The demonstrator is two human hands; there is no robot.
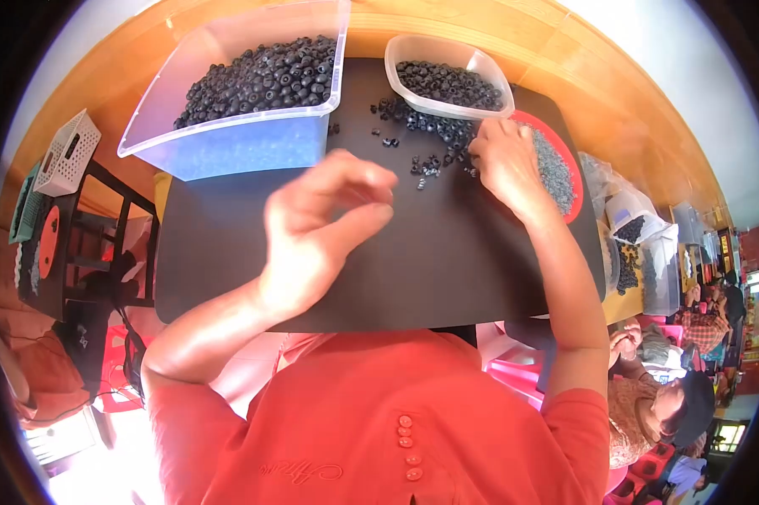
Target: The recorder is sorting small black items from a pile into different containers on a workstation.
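Observation:
My left hand [312, 223] is raised above the dark tabletop [312, 295], slightly blurred. Its thumb and curled fingers form a C, with a gap between the tips and nothing visible in it. At the right edge of a loose heap of small black round parts [434, 126], my right hand [506, 160] points down with its fingers bent together; whatever lies between the fingertips is hidden. Beside that hand, a round red tray [578, 172] holds many tiny grey pieces [554, 168]. A few black parts with pale bits [423, 168] lie near the middle of the table.
A large clear bin [228, 151] full of black round parts stands at the back left. Behind the heap sits a smaller clear tub [480, 108] of similar parts. More containers [636, 210] stand at right, where a person in a dark cap [657, 404] sits.

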